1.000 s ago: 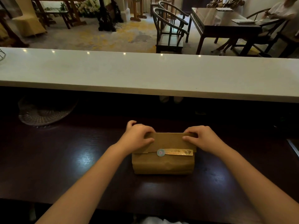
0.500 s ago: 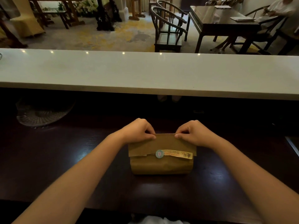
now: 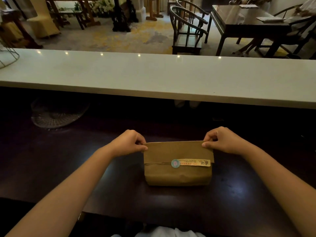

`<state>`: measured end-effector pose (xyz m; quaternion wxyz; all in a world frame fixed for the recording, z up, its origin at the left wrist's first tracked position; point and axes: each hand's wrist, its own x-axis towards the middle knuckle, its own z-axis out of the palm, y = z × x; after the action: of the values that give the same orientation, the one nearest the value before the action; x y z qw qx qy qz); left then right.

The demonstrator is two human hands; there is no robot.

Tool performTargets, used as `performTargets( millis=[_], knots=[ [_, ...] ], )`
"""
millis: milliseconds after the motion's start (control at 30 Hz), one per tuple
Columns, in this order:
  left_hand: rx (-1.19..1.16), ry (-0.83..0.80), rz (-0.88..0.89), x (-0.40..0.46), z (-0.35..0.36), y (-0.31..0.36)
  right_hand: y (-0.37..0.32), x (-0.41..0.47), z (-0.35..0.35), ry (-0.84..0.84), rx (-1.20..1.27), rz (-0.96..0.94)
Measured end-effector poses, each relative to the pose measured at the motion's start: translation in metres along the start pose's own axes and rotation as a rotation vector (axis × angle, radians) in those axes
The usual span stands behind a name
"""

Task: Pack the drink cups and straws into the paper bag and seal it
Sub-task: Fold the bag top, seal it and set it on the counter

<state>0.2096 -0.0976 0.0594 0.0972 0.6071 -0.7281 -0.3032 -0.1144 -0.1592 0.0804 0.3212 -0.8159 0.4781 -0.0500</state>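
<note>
**Both hands pinch the folded top of the paper bag**

The left hand (image 3: 130,142) grips the left end of the bag's top fold, thumb on the near face and fingers curled behind the edge. The right hand (image 3: 222,141) does the same at the right end, thumb tip pressed on the front of the fold. Each hand is closed on the paper, and the two are held well apart, one at each upper corner.

Between them stands the brown paper bag (image 3: 177,173), upright on the dark worktop (image 3: 68,168). Its top is folded over toward the person into a flap that hangs down the front face. A round pale sticker (image 3: 175,163) sits on the flap's lower edge, and a yellowish printed strip (image 3: 195,163) runs from it to the right along that edge. The cups and straws cannot be seen; the bag is closed over whatever is inside.

To the far left on the worktop lies a clear patterned glass dish (image 3: 58,115), well apart from the bag. Behind the worktop runs a raised pale counter (image 3: 153,76). Beyond it are a wooden armchair (image 3: 188,29) and a dark table (image 3: 248,21) on a patterned carpet.
</note>
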Motion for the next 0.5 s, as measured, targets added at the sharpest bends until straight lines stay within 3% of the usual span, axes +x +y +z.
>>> performTargets(
  millis=[133, 233, 333, 500],
  knots=[
    [0.222, 0.311, -0.030, 0.002, 0.020, 0.015, 0.009, 0.001, -0.001, 0.066, -0.010, 0.056],
    [0.540, 0.489, 0.104, -0.008, 0.054, 0.035, 0.015, 0.002, 0.004, 0.080, 0.018, 0.093],
    [0.555, 0.371, 0.216, -0.022, 0.091, 0.047, 0.020, 0.001, 0.008, 0.092, 0.062, 0.121],
    [0.509, 0.174, 0.116, -0.021, 0.119, 0.038, 0.022, 0.005, 0.019, 0.130, 0.063, 0.173]
  ],
)
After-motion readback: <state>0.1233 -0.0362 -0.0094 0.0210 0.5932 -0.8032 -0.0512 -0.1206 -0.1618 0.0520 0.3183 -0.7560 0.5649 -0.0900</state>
